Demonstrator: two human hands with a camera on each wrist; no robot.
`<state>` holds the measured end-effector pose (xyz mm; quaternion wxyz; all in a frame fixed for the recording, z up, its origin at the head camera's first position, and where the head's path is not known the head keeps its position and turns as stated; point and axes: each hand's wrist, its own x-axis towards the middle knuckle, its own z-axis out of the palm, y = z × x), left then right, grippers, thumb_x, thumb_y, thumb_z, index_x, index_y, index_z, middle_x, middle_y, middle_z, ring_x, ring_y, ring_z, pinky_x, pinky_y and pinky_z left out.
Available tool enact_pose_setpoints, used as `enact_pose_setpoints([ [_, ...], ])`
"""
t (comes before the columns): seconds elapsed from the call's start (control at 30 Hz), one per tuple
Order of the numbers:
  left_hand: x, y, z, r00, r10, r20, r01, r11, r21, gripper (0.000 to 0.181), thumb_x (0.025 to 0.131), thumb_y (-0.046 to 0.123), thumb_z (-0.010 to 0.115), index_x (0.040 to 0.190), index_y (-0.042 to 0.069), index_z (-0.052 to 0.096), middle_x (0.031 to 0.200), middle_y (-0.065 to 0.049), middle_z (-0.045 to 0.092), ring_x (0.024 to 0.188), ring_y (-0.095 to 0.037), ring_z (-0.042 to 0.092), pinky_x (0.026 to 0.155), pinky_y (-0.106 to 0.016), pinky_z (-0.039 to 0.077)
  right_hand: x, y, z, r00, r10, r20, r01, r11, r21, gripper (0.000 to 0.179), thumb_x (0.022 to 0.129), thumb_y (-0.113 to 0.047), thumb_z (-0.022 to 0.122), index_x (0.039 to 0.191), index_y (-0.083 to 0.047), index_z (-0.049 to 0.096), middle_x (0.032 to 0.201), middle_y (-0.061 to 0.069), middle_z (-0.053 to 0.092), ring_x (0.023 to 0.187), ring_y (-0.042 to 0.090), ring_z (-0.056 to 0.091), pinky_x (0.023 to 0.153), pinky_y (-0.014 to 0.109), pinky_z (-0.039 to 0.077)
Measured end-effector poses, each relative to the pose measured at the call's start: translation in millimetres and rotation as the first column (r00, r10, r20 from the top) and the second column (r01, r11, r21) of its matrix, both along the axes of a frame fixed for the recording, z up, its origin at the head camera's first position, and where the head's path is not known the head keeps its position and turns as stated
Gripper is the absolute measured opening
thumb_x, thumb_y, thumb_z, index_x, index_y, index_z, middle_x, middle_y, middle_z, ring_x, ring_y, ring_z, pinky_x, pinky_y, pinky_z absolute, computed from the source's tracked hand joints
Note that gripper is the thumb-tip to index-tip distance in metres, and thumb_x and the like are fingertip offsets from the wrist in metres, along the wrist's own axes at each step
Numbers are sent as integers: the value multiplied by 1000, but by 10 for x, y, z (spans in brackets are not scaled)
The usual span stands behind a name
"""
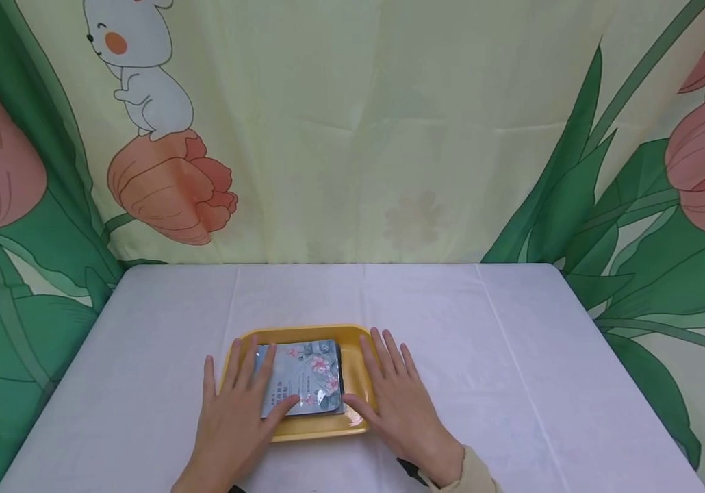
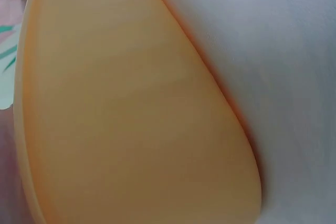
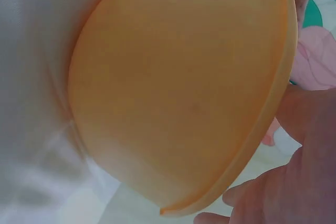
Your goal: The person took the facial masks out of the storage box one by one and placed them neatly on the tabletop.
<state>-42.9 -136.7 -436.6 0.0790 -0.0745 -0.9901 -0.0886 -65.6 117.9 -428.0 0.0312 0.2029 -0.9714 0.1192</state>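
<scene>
A shallow yellow tray (image 1: 320,434) rests on the table in front of me in the head view. In it lies a small stack of flat, glossy blue-grey packets (image 1: 312,376) printed with pink blossoms and characters. My left hand (image 1: 237,411) is spread over the tray's left side, fingers straight, covering the packets' left edge. Over the right rim reaches my right hand (image 1: 403,400), also with straight fingers, its thumb close beside the packets. Both wrist views are filled mostly by the tray's outer side wall (image 2: 136,103); part of the right hand (image 3: 294,177) shows past the rim.
A white cloth (image 1: 482,383) with fold creases covers the table. Behind it hangs a pale curtain (image 1: 352,137) printed with tulips, leaves and a white cartoon rabbit. A beige sleeve (image 1: 472,476) shows at my right wrist.
</scene>
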Motion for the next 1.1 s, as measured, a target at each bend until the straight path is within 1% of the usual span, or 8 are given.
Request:
enact_pose_setpoints([
  [0.1,-8,-16,15,1000,14,12,-14,1000,-3,88,89,68,55,155,14,33,165,-15,19,152,-37,6,119,-60,-10,-10,-21,0,1000,9,10,-9,1000,9,88,96,-64,45,159,-10,14,167,9,11,154,28,7,124,51,12],
  [0.23,-19,-43,18,1000,31,3,-31,1000,-4,89,88,66,58,155,12,33,164,-16,20,152,-39,8,119,-61,-10,-32,-36,-11,999,32,9,-32,999,16,87,97,-62,44,159,-9,14,167,11,12,154,29,7,124,50,14],
  [0.33,-23,-80,-6,999,42,-11,-42,999,5,90,88,66,58,155,11,34,163,-17,21,151,-39,8,119,-60,-13,-49,-53,-17,998,55,15,-56,998,17,86,98,-60,46,159,-9,14,166,12,12,154,29,8,124,49,15],
  [0.47,-20,-127,-29,998,59,-22,-58,998,24,90,88,67,57,154,10,35,163,-18,22,151,-39,9,119,-57,-15,-62,-90,-30,996,86,26,-87,996,31,85,99,-60,43,159,-8,15,167,13,11,154,29,7,123,47,18],
  [0.63,-21,-164,-16,997,79,-13,-78,996,48,88,89,63,59,154,10,34,162,-20,21,150,-41,12,119,-58,-15,-85,-138,-36,993,110,34,-111,993,37,84,99,-60,43,159,-8,15,166,14,10,154,27,6,124,44,18],
  [0.8,-12,-213,10,996,91,-17,-90,993,75,83,91,60,57,154,12,33,161,-22,22,148,-44,15,119,-62,-6,-109,-181,-19,992,122,30,-123,991,49,86,99,-60,43,159,-5,14,166,15,11,154,26,7,124,41,15],
  [1.0,-30,-281,-7,995,92,-30,-89,991,96,79,95,60,52,154,12,32,159,-24,25,145,-45,20,116,-65,12,-130,-233,-13,990,136,26,-137,990,37,87,98,-58,47,157,-2,16,165,17,16,154,27,11,123,41,19],
  [1.1,-43,-306,-14,994,110,-14,-109,990,94,79,94,59,53,154,12,32,158,-25,27,144,-46,22,115,-65,16,-135,-255,-11,989,141,41,-143,989,30,87,99,-58,47,157,-1,17,164,17,17,153,28,12,123,42,21],
])
